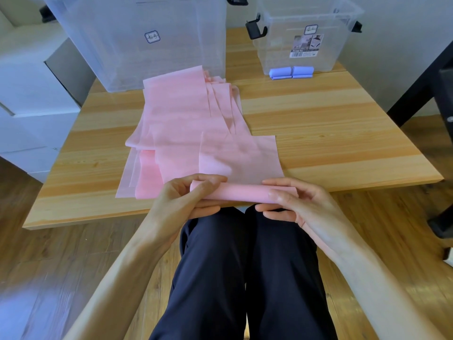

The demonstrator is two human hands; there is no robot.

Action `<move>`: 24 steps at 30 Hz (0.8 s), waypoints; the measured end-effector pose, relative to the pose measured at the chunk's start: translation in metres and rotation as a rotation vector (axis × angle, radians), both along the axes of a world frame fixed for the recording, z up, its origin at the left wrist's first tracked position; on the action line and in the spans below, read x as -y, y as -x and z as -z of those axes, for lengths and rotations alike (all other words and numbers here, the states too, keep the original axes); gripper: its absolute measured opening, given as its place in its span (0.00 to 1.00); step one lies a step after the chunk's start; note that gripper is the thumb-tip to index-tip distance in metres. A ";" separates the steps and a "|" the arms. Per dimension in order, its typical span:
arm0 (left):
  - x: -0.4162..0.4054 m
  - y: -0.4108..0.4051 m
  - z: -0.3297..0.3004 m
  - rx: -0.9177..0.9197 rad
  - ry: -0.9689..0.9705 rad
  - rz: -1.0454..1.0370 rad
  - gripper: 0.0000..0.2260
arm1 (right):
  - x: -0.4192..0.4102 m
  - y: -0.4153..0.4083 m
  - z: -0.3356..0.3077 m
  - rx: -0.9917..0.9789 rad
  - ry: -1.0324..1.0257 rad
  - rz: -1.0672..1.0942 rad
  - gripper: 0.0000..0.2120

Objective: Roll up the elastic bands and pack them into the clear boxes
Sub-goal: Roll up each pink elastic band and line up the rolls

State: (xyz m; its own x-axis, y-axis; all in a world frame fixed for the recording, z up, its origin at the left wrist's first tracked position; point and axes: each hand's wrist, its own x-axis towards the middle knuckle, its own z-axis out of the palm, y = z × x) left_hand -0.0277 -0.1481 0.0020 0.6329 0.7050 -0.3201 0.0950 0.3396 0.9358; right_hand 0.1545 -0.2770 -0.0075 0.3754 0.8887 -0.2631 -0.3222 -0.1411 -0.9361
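your left hand [182, 197] and right hand [294, 204] pinch the rolled band end, thumbs on top, forearms angled inward.

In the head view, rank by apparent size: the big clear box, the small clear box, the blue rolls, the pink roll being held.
1. Big clear box, cropped by the frame.
2. Small clear box.
3. Pink roll, nearer the camera.
4. Blue rolls, unsure against the pink roll.

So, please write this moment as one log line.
step: rolling | left hand and right hand: gripping pink band roll at table edge | clear boxes: no pink roll inside
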 end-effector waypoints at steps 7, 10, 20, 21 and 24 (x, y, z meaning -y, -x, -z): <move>-0.001 0.000 0.003 0.018 0.013 -0.018 0.13 | -0.001 -0.001 -0.001 0.002 0.021 0.017 0.17; 0.000 0.000 0.002 -0.001 -0.005 -0.034 0.15 | 0.000 0.000 -0.001 0.005 0.003 -0.019 0.18; 0.002 -0.002 -0.002 -0.012 -0.024 -0.022 0.16 | -0.002 0.000 -0.002 0.001 0.002 0.013 0.18; 0.002 -0.003 -0.001 -0.005 -0.028 -0.028 0.15 | -0.002 0.000 -0.002 0.004 0.010 0.028 0.18; 0.002 -0.002 0.001 0.019 -0.045 -0.032 0.10 | -0.002 0.000 -0.004 -0.002 0.026 0.063 0.20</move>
